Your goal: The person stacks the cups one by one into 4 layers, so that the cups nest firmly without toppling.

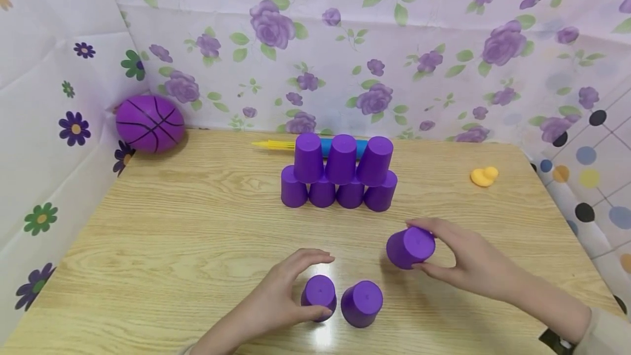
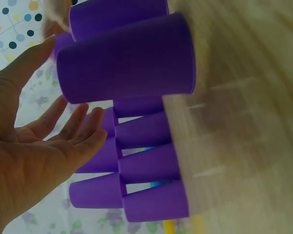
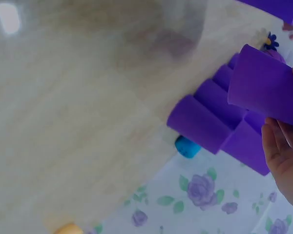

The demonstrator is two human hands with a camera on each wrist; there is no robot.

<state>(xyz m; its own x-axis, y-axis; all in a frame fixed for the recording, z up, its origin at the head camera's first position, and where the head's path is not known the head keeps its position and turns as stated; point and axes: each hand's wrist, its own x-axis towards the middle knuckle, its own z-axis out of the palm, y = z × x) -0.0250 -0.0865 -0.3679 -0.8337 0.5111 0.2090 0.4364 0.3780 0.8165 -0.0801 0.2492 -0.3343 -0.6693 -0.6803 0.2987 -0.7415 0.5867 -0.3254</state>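
My right hand (image 1: pixel 473 259) holds a purple plastic cup (image 1: pixel 411 247) between thumb and fingers. That cup is bottom up and tilted, in the air over the table; the right wrist view shows the same held cup (image 3: pixel 266 85). My left hand (image 1: pixel 281 292) spreads its thumb and fingers around an upside-down cup (image 1: pixel 319 291) on the table. In the left wrist view those fingers (image 2: pixel 75 122) are loosely bent beside the near cup (image 2: pixel 127 58). Just right of it stands another inverted cup (image 1: pixel 362 304). Further back, three upper cups (image 1: pixel 341 160) sit on a row of several lower cups (image 1: pixel 322 192).
Behind the stack lies a blue and yellow object (image 1: pixel 276 145), partly hidden. A purple ball (image 1: pixel 150 124) rests at the back left corner. A yellow rubber duck (image 1: pixel 484 176) is at the back right. Flowered cloth (image 1: pixel 315 59) hangs along the table's far edge.
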